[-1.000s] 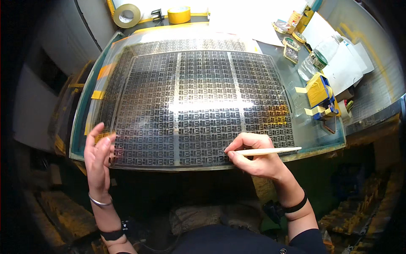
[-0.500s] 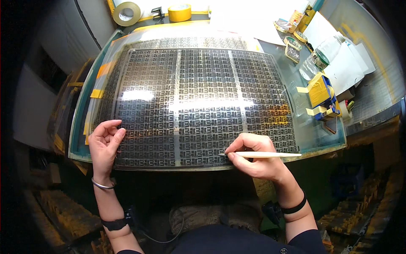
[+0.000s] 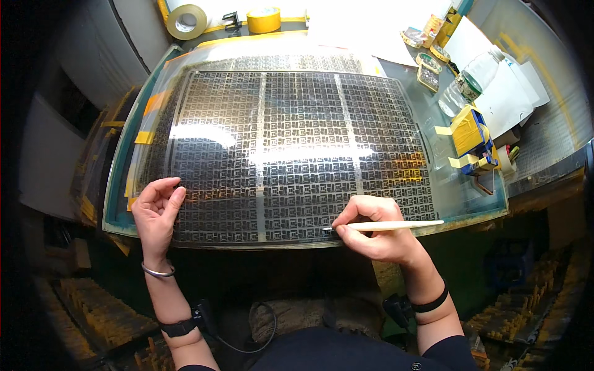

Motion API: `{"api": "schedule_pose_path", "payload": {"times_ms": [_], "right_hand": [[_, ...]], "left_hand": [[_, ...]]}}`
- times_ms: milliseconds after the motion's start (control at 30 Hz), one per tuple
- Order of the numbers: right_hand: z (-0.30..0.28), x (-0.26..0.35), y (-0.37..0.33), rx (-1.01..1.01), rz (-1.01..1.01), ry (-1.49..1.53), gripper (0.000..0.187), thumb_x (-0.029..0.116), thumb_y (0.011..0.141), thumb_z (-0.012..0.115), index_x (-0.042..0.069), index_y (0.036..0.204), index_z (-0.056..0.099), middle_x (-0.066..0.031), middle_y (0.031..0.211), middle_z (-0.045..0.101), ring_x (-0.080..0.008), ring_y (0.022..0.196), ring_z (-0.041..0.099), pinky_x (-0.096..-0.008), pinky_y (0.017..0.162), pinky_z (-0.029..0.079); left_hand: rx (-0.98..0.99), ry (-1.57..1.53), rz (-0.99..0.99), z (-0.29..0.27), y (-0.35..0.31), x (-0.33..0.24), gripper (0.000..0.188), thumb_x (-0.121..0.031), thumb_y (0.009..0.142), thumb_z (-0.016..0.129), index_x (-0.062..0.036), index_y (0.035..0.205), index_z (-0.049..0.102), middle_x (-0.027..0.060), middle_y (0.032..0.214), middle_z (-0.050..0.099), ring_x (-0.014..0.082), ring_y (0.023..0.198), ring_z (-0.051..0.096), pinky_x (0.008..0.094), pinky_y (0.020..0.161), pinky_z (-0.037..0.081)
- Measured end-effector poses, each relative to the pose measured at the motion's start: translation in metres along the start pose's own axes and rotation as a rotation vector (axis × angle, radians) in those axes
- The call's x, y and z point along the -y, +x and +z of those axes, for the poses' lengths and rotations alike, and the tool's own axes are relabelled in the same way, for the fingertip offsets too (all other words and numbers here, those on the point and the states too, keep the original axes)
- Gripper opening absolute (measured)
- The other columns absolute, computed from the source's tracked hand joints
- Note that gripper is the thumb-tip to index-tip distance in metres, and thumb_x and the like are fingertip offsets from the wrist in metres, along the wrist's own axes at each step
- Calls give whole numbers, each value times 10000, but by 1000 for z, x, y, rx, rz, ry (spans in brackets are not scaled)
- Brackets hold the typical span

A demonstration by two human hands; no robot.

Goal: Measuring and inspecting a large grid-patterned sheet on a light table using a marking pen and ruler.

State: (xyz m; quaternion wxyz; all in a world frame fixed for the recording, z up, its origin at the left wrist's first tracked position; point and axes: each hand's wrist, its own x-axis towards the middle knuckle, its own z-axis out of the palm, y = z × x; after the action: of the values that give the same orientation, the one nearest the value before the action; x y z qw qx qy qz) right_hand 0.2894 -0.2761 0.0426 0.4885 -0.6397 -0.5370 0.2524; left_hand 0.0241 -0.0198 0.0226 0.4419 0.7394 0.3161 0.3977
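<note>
A large see-through film sheet (image 3: 303, 133), printed with rows of small dark patterns in three wide columns, lies over the table. My left hand (image 3: 157, 207) is at its left edge near the front corner, thumb and forefinger pinched on that edge. In my right hand (image 3: 374, 226) is a slim cream pen-like tool (image 3: 421, 224), gripped like a pencil. Its thin tip touches or hovers just over the sheet near the front edge, right of the middle; I cannot tell which. The tool's blunt end points right.
On the right stand a yellow and blue tape dispenser (image 3: 470, 139), a clear bottle (image 3: 467, 86) and white papers (image 3: 516, 83). Tape rolls (image 3: 187, 22) and a wide yellow tape (image 3: 263, 20) sit at the back. The glass tabletop (image 3: 455, 204) has a green border.
My left hand has shifted slightly right, and the light reflection on the sheet's left part has stretched. The tool's tip has moved a little right and toward me.
</note>
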Motion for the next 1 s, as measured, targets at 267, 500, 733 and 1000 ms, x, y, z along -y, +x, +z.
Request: {"api": "schedule_pose_path", "payload": {"times_ms": [267,500,733,1000], "right_hand": [[0,0,0,9,-2,17,89,84,805,689,2,840,684,-66,710,658,-101,617,622,-250,567,490],[0,2,0,8,19,-11,82,84,797,683,4,813,677,-74,709,660,-119,622,627,-267,571,498],[-1,3,-1,22,47,35,78,80,796,686,3,805,674,-71,696,657,-107,609,616,-259,558,486],[3,3,-7,-93,206,507,220,175,996,579,-10,1113,608,-76,862,688,-90,720,643,-219,611,530]], "left_hand": [[-8,5,-1,0,-1,-1,170,15,876,700,18,1045,681,2,865,662,14,723,569,153,656,455],[-11,21,1,1,-1,-2,163,12,882,695,20,1043,679,1,863,661,18,725,571,154,661,453],[-17,23,7,1,-2,-3,155,-2,892,688,18,1045,682,1,869,660,17,730,568,154,663,450],[-31,42,13,-1,-1,-2,142,-29,908,680,16,1042,686,5,889,667,22,759,580,163,684,462]]}}
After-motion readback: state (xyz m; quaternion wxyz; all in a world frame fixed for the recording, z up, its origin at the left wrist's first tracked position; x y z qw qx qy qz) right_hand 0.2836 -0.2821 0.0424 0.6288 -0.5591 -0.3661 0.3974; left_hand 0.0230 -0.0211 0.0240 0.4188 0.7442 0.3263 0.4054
